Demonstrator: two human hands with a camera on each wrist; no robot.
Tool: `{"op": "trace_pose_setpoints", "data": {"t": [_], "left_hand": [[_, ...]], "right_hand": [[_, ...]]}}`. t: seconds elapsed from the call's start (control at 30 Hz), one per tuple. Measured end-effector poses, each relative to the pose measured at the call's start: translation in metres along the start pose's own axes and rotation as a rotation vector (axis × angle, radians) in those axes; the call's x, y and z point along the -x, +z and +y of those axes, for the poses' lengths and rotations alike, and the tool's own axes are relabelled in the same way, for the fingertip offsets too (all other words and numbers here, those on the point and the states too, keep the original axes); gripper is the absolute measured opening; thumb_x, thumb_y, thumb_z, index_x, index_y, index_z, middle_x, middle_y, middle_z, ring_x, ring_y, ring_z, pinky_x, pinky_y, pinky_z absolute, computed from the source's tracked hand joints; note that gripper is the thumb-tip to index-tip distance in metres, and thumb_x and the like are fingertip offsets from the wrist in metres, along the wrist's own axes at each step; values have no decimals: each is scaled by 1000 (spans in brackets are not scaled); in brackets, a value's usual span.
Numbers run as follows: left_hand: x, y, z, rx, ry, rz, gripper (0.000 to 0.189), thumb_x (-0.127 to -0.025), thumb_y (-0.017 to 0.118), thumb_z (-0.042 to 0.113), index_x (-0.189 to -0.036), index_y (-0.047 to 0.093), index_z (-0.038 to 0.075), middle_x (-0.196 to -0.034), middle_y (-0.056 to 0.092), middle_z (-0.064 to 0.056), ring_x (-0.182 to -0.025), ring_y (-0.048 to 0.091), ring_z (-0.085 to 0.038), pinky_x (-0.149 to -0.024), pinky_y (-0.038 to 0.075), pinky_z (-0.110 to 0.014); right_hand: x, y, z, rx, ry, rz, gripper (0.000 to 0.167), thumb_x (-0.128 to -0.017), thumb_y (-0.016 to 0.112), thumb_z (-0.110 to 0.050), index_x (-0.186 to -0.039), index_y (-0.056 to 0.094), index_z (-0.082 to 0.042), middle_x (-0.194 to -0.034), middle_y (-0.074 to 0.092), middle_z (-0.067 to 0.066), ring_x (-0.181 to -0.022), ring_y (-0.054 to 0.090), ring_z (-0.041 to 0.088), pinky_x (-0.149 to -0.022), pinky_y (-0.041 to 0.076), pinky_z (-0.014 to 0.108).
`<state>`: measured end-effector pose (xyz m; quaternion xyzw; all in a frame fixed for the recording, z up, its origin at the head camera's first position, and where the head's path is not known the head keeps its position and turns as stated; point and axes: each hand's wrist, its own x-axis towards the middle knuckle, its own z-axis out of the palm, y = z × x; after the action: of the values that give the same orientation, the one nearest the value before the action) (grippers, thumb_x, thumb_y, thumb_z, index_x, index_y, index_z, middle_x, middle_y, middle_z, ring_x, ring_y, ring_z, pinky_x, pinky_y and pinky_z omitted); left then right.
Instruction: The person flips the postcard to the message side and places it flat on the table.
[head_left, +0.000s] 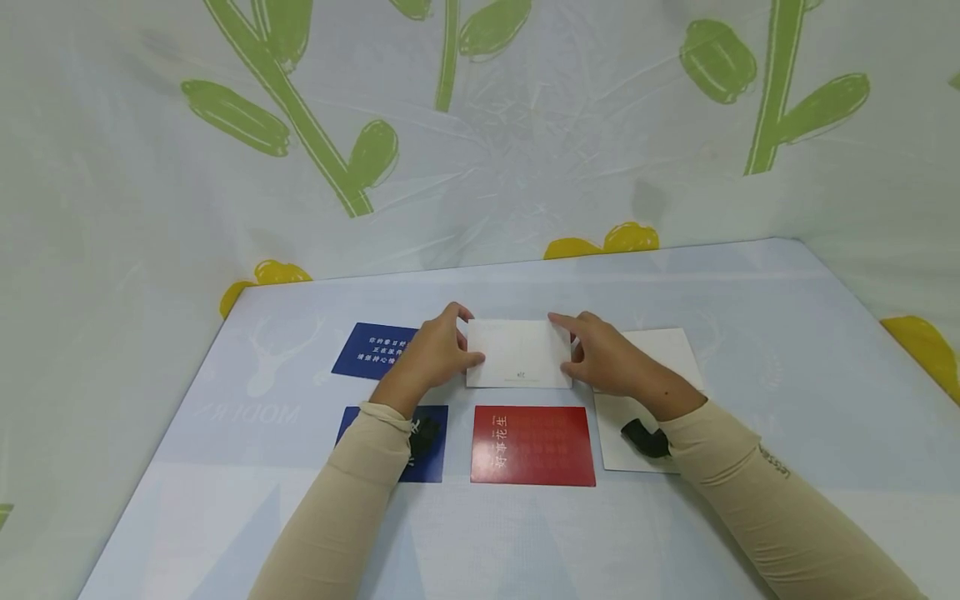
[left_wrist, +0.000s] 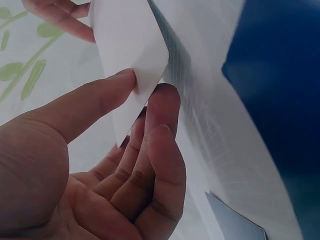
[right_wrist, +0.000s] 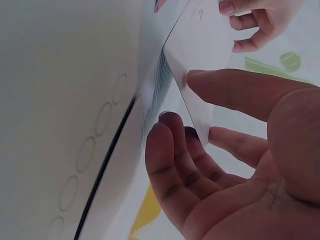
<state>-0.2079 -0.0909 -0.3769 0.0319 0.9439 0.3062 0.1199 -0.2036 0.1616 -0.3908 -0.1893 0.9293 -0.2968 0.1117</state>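
Between both hands a white card (head_left: 519, 350) with a small printed mark near its lower edge is held tilted up off the table. My left hand (head_left: 442, 350) pinches its left edge, thumb on the near face and fingers behind. At the opposite edge my right hand (head_left: 603, 354) holds it by thumb and fingers. The left wrist view shows the left thumb (left_wrist: 107, 95) pressed on the white face. In the right wrist view the card (right_wrist: 197, 55) has its lower edge close above the table.
Below the held card lies a red card (head_left: 533, 446) with white characters. Two blue cards, an upper (head_left: 367, 350) and a lower (head_left: 431, 475), lie at the left, partly covered by the left arm. White cards (head_left: 667, 346) lie under the right forearm. A patterned cloth (head_left: 510, 167) hangs behind the table.
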Motion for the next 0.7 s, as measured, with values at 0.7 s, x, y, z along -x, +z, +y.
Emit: {"op": "trace_pose_setpoints", "data": {"t": [0.7], "left_hand": [[-1, 9, -1, -66, -8, 18, 64, -86, 80, 24, -139, 45, 17, -97, 68, -6, -79, 62, -20, -71, 52, -32]], "right_hand": [[1, 3, 5, 102, -32, -38, 80, -87, 76, -9, -154, 34, -3, -108, 54, 17, -82, 54, 19, -67, 51, 24]]}}
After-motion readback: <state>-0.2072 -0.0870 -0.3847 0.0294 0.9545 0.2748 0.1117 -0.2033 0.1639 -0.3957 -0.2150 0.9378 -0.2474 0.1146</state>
